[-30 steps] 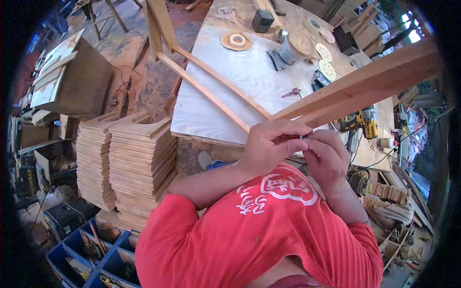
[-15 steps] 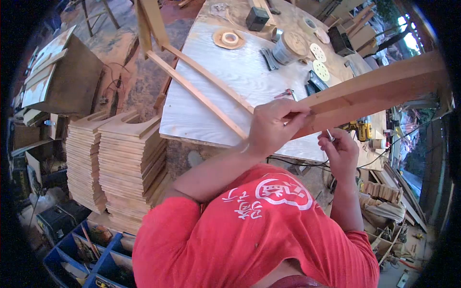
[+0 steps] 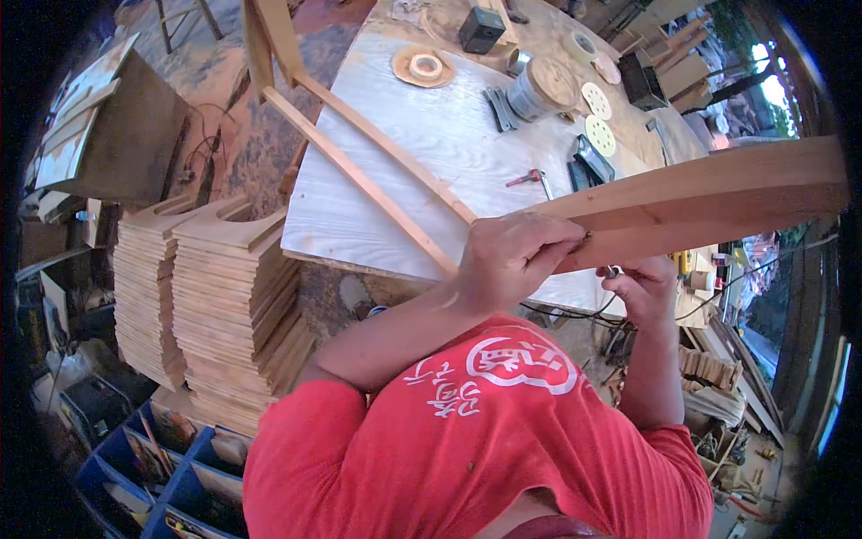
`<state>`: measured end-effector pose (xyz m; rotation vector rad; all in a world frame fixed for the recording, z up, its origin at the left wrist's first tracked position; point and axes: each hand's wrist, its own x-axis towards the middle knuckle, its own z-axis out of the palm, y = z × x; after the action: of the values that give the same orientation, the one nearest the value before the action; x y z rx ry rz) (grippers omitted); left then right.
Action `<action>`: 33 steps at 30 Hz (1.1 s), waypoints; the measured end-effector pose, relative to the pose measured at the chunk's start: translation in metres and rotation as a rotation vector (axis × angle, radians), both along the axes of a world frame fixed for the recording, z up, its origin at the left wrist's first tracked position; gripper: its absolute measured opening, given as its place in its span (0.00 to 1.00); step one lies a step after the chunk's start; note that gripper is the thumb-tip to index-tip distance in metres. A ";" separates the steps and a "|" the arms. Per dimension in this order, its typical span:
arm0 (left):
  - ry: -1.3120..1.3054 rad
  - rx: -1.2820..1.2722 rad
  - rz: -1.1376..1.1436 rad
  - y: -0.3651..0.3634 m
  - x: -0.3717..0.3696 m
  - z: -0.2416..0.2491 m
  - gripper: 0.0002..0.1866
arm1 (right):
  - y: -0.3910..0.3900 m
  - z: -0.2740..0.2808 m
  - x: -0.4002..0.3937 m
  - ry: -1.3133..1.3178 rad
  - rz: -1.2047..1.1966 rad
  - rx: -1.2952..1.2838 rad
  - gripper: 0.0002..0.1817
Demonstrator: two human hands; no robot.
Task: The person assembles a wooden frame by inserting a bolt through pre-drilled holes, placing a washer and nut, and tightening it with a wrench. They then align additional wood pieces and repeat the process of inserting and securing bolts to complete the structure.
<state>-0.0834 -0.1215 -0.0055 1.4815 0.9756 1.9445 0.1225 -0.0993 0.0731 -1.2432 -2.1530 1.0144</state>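
My left hand [image 3: 521, 259] is closed in a pinch at the near end of a long curved wooden piece [image 3: 709, 199]. Its fingertips meet at a small dark spot on the wood; whatever they pinch is too small to make out. Just below the wood's lower edge, my right hand [image 3: 648, 286] has its thumb and fingers closed on a small metal piece [image 3: 613, 271]. Two slim wooden bars [image 3: 368, 184] run from the upper left over the table towards my left hand, which hides their near ends.
The worktable [image 3: 314, 225] carries a tape roll [image 3: 426, 66], a tub [image 3: 542, 88], a red-handled tool [image 3: 525, 179], sanding discs [image 3: 599, 133] and a black box [image 3: 481, 30]. Stacked wooden panels [image 3: 215, 305] stand at left, above a blue compartmented box [image 3: 184, 485]. A cable [image 3: 575, 314] hangs near my hands.
The curved wooden piece's far end has moved lower in view. My right hand has come up against the wood's lower edge, with the metal piece still held. The view has shifted slightly.
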 end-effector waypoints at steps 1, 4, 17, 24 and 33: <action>-0.006 -0.001 0.012 -0.001 0.000 0.001 0.08 | 0.002 0.000 -0.002 0.014 0.030 0.060 0.21; -0.036 -0.018 0.015 -0.003 0.000 0.006 0.08 | 0.005 0.001 -0.002 0.022 0.074 0.148 0.22; -0.108 -0.266 -0.209 -0.010 -0.008 0.018 0.07 | 0.011 -0.010 0.011 0.084 0.141 0.073 0.21; -0.178 -0.401 -0.293 -0.007 -0.005 0.019 0.07 | 0.013 -0.006 -0.003 0.026 0.200 0.362 0.23; -0.131 -0.355 -0.233 -0.010 -0.002 0.019 0.06 | 0.022 -0.017 0.002 0.217 0.250 0.254 0.20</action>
<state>-0.0851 -0.1318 0.0134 1.1935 0.9808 1.5855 0.1242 -0.0771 0.0557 -0.7276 -2.2171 0.8906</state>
